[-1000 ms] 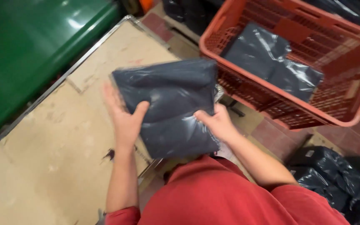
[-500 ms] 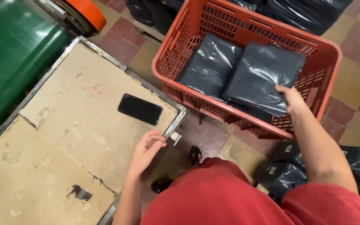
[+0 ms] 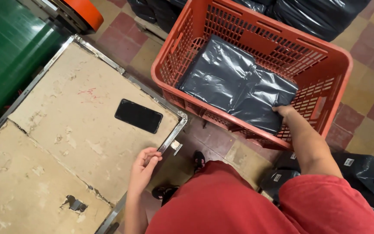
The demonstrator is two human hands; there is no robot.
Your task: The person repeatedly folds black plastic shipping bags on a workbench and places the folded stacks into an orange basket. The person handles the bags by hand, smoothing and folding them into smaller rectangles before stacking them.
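Note:
My right hand [image 3: 284,112] reaches into the orange plastic crate [image 3: 334,56] and rests on the near edge of a dark grey plastic package [image 3: 262,97]. A second grey package [image 3: 215,71] lies to its left in the crate. My left hand [image 3: 144,167] hovers open by the metal-edged corner of the worn table [image 3: 66,130], holding nothing. A black phone [image 3: 138,115] lies face up on the table just beyond that hand.
A green bin [image 3: 9,47] stands at the far left, with an orange object [image 3: 83,13] behind it. More black bagged packages lie on the tiled floor at the lower right [image 3: 364,173] and behind the crate [image 3: 321,13].
A second ago both hands held a grey package over the table. The package now lies in the crate under my right hand; my left hand has come away empty and the phone is uncovered.

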